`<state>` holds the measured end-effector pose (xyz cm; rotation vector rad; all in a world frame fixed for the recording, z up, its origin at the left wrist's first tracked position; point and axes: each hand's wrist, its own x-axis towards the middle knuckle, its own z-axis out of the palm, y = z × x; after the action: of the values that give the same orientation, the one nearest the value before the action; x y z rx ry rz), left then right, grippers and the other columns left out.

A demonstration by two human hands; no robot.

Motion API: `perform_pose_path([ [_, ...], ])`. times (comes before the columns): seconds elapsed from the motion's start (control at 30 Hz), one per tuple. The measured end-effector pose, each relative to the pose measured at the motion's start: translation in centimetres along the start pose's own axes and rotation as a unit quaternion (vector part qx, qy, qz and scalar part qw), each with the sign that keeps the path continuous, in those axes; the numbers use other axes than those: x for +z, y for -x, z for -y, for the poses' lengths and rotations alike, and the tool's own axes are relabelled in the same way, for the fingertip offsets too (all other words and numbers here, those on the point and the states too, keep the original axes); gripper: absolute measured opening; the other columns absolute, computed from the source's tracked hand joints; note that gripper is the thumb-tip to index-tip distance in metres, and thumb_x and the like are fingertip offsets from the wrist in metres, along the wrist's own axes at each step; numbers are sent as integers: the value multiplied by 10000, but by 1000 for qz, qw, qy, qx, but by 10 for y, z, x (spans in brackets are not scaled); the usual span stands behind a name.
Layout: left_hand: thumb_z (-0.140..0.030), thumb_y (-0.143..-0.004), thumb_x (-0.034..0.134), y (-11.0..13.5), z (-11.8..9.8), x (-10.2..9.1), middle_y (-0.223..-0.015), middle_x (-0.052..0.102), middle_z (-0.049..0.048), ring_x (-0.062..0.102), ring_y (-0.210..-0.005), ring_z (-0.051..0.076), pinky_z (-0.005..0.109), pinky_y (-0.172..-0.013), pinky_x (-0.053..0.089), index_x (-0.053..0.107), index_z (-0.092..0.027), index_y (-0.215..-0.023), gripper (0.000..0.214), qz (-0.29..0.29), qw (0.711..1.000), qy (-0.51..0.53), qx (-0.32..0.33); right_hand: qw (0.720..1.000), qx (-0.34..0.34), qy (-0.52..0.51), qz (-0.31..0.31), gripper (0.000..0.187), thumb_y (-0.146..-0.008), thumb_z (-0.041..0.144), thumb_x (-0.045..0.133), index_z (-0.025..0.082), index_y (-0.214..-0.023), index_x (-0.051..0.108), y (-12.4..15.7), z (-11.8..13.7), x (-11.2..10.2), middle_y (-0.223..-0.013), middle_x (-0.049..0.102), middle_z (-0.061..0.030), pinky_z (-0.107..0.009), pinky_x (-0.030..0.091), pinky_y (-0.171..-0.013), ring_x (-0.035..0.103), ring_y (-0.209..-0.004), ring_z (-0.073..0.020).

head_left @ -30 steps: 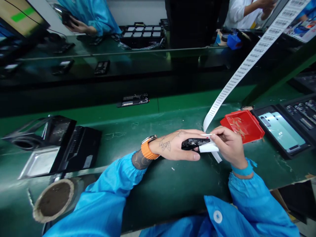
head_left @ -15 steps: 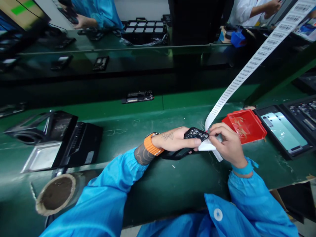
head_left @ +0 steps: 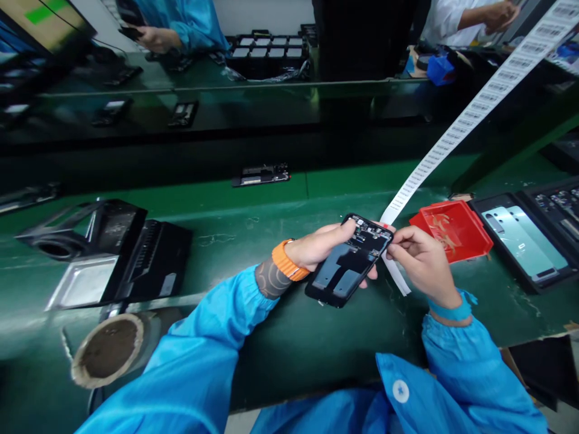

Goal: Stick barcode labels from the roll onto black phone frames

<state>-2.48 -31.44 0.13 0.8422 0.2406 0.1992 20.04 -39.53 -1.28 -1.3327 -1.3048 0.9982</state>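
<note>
Label strip (head_left: pixel 456 129) end behind phone frame (head_left: pixel 348 262)

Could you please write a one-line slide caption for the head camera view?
Left hand holds an open phone chassis while right hand pinches the label strip beside it.

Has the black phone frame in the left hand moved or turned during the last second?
Yes. The phone frame, edge-on before, now lies tilted with its open inside up, nearer the red tray, held by the left hand.
</note>
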Motion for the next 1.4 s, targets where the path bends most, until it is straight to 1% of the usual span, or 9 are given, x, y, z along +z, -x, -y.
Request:
perform_pose_path([
  [0.23, -822, -780, 596, -11, 14, -3, -912, 752, 138, 741, -775, 294, 425, -717, 580, 383, -198, -1542, 1008, 0, 999, 37, -1, 999, 15, -23, -40, 327, -833, 321, 778, 251, -976, 493, 0, -7, 0, -742, 652, 38, -281, 568, -597, 661, -624, -138],
  [0.4, -866, -763, 539, -9, 15, -5, -918, 749, 138, 737, -780, 304, 419, -702, 568, 423, -183, -1515, 1022, -5, 997, 75, -21, 999, 2, -2, -47, 323, -834, 271, 761, 246, -1011, 493, 0, -10, 0, -820, 660, 12, -301, 572, -677, 678, -745, -153],
  [0.53, -867, -809, 419, -15, 13, 3, -1176, 706, 213, 698, -805, 265, 467, -724, 574, 486, -158, -1453, 960, -29, 990, 130, 42, 998, -21, -9, -57, 392, -801, 263, 784, 237, -1106, 540, -2, -6, -1, -909, 664, -17, -319, 574, -732, 670, -837, -164],
  [0.63, -889, -803, 346, -18, 10, 10, -1367, 604, 259, 668, -787, 241, 475, -697, 570, 519, -154, -1419, 974, -55, 986, 145, 66, 998, -8, -52, -27, 438, -788, 282, 793, 227, -1163, 574, -2, -5, 0, -951, 673, -36, -299, 559, -661, 654, -799, -158],
  [0.87, -884, -820, 286, -20, 11, 15, -1424, 564, 249, 658, -799, 240, 481, -698, 561, 537, -147, -1396, 969, -62, 982, 161, 81, 994, 34, -100, -42, 195, -885, 370, 722, 198, -880, 632, 3, -12, 6, -577, 559, 47, -239, 395, -471, 487, -494, -101],
  [1.03, -858, -854, 214, -22, 6, 16, -1258, 679, 212, 674, -818, 252, 439, -727, 553, 554, -151, -1368, 938, -113, 979, 150, 75, 992, 21, -113, -55, 209, -899, 372, 711, 212, -813, 607, 5, -13, 5, -626, 556, 38, -244, 387, -487, 498, -526, -107],
  [1.17, -766, -913, 311, -27, 8, 14, -1006, 733, 130, 642, -720, 185, 324, -660, 532, 622, -162, -1234, 751, -179, 973, 138, 55, 991, 35, -129, 32, 208, -933, 367, 669, 218, -808, 595, 8, -8, 5, -672, 552, 22, -252, 375, -486, 497, -559, -121],
  [1.3, -714, -877, 551, -36, 19, 16, -739, 605, 5, 533, -590, 104, 216, -528, 427, 653, -177, -1091, 587, -239, 970, 50, -20, 985, 59, -54, 151, 263, -978, 400, 609, 212, -796, 584, 12, 3, 11, -637, 523, 26, -267, 376, -510, 479, -549, -121],
  [1.4, -714, -875, 576, -41, 26, 20, -712, 535, -26, 488, -580, 93, 214, -506, 371, 645, -200, -1112, 570, -260, 965, -30, -16, 976, 62, -23, 207, 315, -989, 441, 586, 212, -775, 554, 13, 10, 16, -599, 499, 39, -265, 362, -508, 453, -522, -112],
])
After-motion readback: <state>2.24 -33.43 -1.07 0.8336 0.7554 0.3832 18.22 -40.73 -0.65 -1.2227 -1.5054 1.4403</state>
